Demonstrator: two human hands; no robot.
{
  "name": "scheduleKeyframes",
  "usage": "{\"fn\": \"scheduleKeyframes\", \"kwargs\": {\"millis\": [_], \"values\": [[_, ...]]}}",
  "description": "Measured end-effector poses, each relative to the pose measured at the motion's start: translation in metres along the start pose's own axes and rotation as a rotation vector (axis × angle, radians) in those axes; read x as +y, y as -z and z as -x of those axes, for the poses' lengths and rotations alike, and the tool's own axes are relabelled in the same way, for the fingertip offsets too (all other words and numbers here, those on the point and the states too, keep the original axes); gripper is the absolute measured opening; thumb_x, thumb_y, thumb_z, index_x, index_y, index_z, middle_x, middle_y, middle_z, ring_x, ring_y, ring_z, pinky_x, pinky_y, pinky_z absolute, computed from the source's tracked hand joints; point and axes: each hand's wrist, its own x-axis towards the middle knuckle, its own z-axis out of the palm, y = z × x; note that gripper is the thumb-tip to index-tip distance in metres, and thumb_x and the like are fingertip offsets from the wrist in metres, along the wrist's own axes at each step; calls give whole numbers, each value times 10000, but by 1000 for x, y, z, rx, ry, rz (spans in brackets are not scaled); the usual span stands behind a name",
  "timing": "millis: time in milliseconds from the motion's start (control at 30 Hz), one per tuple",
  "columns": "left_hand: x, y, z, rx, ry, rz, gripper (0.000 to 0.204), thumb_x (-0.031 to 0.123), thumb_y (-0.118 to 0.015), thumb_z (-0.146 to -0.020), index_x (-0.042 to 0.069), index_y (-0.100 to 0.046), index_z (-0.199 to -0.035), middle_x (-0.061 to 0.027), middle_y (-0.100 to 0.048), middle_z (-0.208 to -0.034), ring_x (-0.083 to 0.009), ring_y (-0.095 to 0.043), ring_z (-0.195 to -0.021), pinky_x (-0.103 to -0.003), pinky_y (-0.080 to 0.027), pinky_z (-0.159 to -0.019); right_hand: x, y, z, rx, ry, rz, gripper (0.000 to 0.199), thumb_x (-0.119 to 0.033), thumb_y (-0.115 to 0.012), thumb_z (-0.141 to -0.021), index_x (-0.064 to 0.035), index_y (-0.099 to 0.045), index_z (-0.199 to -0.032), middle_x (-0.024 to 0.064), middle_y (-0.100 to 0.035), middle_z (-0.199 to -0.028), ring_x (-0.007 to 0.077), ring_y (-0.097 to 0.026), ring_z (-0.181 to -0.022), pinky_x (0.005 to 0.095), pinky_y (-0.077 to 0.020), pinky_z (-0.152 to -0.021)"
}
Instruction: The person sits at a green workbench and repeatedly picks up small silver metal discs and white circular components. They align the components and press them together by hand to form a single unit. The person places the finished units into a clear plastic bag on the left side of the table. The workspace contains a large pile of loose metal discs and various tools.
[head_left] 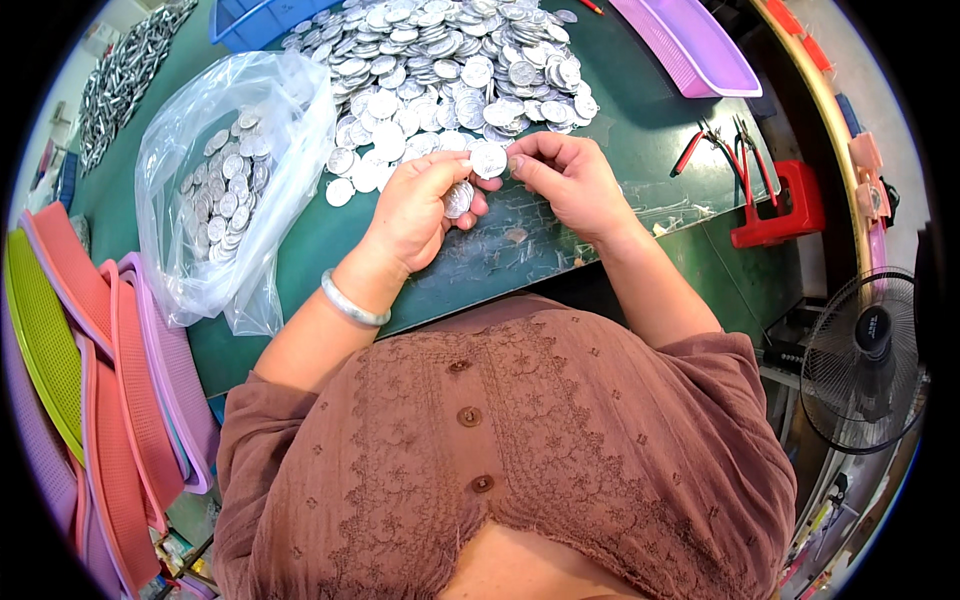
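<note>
My left hand (415, 200) is closed and pinches a round silver medallion (489, 160) between thumb and fingers. A second medallion (458, 199), with a raised pattern, sits lower in the same hand, against the curled fingers. My right hand (585, 190) has thumb and forefinger pressed together right at the first medallion's right edge. Whatever is between those fingertips is too small to make out. Just beyond both hands a large heap of similar silver medallions (430, 75) spreads over the green table (630, 150). To the left, a clear plastic bag (295, 110) contains more medallions (230, 190).
Pliers (720, 150) with red handles lie at the table's right, by a red clamp-like frame (790, 205). A purple basket (700, 50) and a blue bin (262, 25) stand at the back. Metal pieces (125, 80) pile far left, above stacked plastic baskets (135, 400). A fan (865, 360) stands right.
</note>
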Motion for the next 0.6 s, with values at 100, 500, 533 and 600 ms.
{"fn": "scheduleKeyframes", "kwargs": {"millis": [100,500,533,600], "values": [[-1,0,0,8,-8,-12,199,133,-432,-860,-27,-530,-927,-139,-603,-826,-131,-540,-592,-218,-403,-467,1,0,0,2,11,-5,154,-92,-562,-800,33,-595,-884,15,-591,-760,54,-512,-691,211,-424,-630],[-3,2,-1,43,10,13,175,200,-511,-860,29,-538,-881,-91,-595,-759,-131,-542,-583,-221,-398,-458,5,5,-14,159,416,673,119,-124,-604,-738,-36,-603,-819,78,-564,-740,222,-554,-684,313,-445,-624],[-2,2,-1,50,12,0,167,203,-518,-858,37,-535,-874,-87,-593,-752,-130,-544,-583,-219,-400,-456,6,6,-19,199,462,736,121,-129,-610,-726,-42,-601,-809,85,-552,-750,247,-546,-708,332,-443,-629],[-1,2,-1,47,15,-17,156,203,-526,-856,48,-529,-866,-85,-592,-749,-131,-552,-586,-217,-406,-453,8,4,-28,282,552,862,125,-140,-620,-700,-54,-599,-789,100,-528,-769,297,-530,-757,369,-441,-640]]}}
